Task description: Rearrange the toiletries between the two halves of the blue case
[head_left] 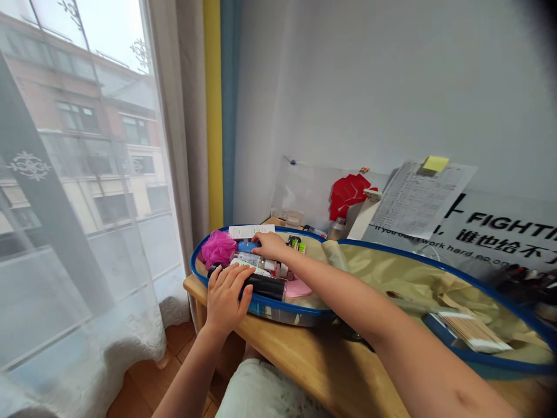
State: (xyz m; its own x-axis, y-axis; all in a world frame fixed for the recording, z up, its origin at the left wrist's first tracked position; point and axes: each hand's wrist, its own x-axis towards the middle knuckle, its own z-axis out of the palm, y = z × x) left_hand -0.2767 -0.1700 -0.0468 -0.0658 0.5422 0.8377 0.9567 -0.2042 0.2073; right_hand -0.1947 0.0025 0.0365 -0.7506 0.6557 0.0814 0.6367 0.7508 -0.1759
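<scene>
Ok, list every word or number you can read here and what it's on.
"FIGHTI", cut off at the frame edge: grey poster.
"谁也给不", also cut off: same poster, just below.
"work hard": same poster, in a smaller line whose other words are unclear.
Too small or blurred to read: printed sheet, white slip, black bottle.

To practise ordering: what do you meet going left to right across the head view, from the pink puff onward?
Pink puff, right hand, red hand-shaped fan, printed sheet, FIGHTING poster.

Daylight thru big window (78, 145) on left w/ sheer curtain (130, 325), yellow-blue drape (220, 116) beside, white wall (369, 75), wood desk (296, 355), wood floor (139, 383).
</scene>
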